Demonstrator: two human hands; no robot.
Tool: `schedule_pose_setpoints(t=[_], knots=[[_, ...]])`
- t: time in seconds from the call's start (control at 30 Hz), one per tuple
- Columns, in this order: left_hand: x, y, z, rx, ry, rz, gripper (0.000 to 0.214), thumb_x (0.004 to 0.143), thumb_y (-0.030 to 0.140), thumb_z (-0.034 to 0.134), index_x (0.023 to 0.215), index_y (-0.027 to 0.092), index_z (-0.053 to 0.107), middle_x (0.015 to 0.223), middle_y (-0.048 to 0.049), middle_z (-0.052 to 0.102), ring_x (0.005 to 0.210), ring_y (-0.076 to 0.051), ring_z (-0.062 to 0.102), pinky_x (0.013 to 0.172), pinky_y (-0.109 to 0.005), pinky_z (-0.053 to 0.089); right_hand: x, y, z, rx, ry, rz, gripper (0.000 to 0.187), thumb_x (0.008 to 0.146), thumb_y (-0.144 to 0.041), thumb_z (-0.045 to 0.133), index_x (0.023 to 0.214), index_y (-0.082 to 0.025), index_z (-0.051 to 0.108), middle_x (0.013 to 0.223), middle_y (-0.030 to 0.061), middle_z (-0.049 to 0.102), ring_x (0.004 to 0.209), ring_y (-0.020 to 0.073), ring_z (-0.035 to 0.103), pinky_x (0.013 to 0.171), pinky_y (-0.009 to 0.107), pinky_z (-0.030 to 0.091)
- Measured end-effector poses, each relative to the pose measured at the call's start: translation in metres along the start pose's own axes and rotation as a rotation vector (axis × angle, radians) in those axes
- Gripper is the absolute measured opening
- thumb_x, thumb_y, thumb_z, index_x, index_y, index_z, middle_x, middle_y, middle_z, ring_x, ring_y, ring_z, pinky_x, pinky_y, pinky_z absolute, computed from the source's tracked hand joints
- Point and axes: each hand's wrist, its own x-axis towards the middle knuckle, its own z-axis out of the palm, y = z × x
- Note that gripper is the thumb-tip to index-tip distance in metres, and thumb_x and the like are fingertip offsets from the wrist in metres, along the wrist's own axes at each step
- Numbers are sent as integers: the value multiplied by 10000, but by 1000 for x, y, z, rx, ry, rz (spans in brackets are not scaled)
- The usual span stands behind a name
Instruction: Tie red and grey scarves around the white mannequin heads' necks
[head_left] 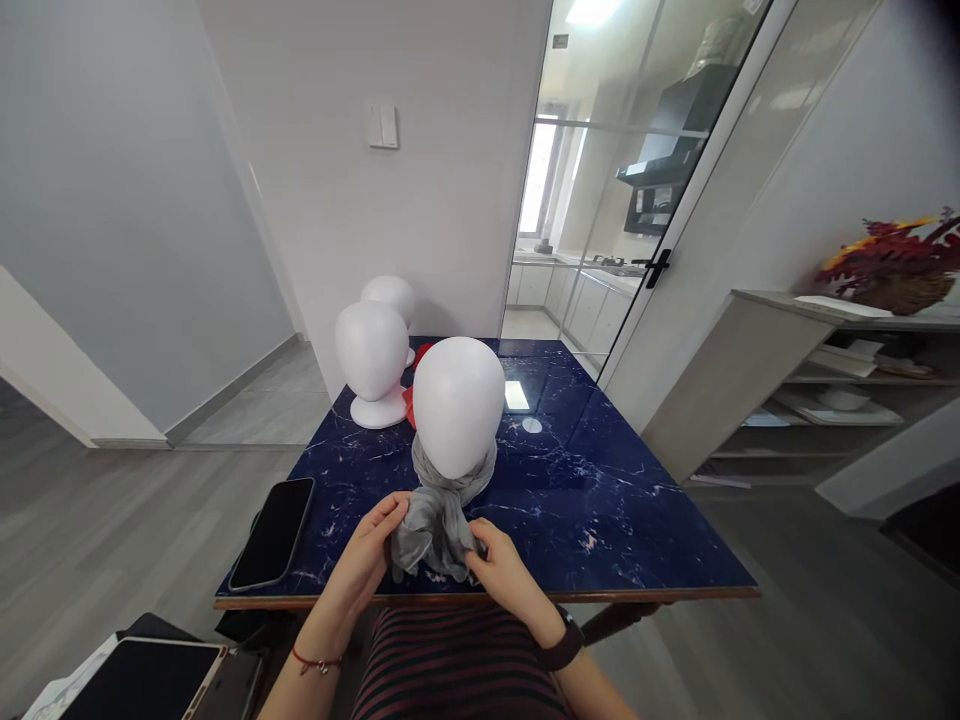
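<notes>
At lower centre, left hand (370,552) and right hand (505,567) pinch the scarf (433,528), seemingly knotted round the head (457,405).

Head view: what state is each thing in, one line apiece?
Nearest foam head: upright, neck wrapped.
Grey scarf: around that neck, ends bunched in front.
Left hand: pinching the scarf.
Right hand: pinching the scarf.
Phone: face up, screen dark.
Middle foam head: upright, bare.
Far foam head: upright, bare.
</notes>
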Motion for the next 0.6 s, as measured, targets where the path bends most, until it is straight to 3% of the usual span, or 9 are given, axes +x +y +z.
schedule_pose_setpoints(t=[0.13, 0.2, 0.3, 0.43, 0.53, 0.6], knots=[[-8, 1, 18, -84, -34, -80, 326, 741, 342, 644, 1016, 166, 649, 955, -68, 683, 837, -175, 610, 738, -238, 450, -5, -9, 16, 294, 32, -23, 259, 734, -187, 564, 980, -210, 640, 1131, 61, 555, 1083, 208, 481, 942, 315, 354], [-13, -2, 22, -125, -21, -113, 321, 730, 316, 638, 1015, 170, 658, 1004, -72, 683, 913, -207, 612, 794, -263, 452, -3, -8, 26, 472, 74, 30, 275, 787, -304, 563, 1041, -212, 616, 1104, 63, 579, 1068, 210, 498, 932, 319, 369], [-20, -6, 23, -187, -20, -125, 361, 697, 252, 631, 1049, 175, 651, 1051, -75, 674, 947, -230, 613, 805, -283, 463, 1, 0, 40, 646, 227, 147, 324, 828, -456, 492, 935, -175, 613, 947, 61, 616, 922, 201, 541, 809, 297, 423], [-23, -8, 21, -134, 9, -29, 492, 689, 247, 666, 1169, 193, 576, 1113, -95, 646, 928, -235, 622, 730, -265, 483, 3, 5, 46, 585, 351, 254, 329, 787, -498, 520, 811, -171, 549, 774, 23, 580, 741, 168, 523, 672, 265, 423], [-19, -6, 23, -23, -8, 44, 550, 694, 278, 688, 1215, 194, 532, 1136, -114, 629, 928, -233, 617, 726, -258, 483, 3, -2, 47, 421, 398, 122, 382, 681, -376, 657, 992, -198, 524, 965, 40, 583, 912, 196, 528, 812, 287, 417], [-13, -7, 29, 82, -76, 72, 555, 719, 297, 666, 1239, 181, 508, 1129, -124, 625, 927, -231, 611, 767, -277, 479, 5, -8, 50, 423, 325, 76, 518, 675, -328, 653, 1153, -227, 479, 1130, 68, 542, 1049, 223, 496, 908, 323, 389]])
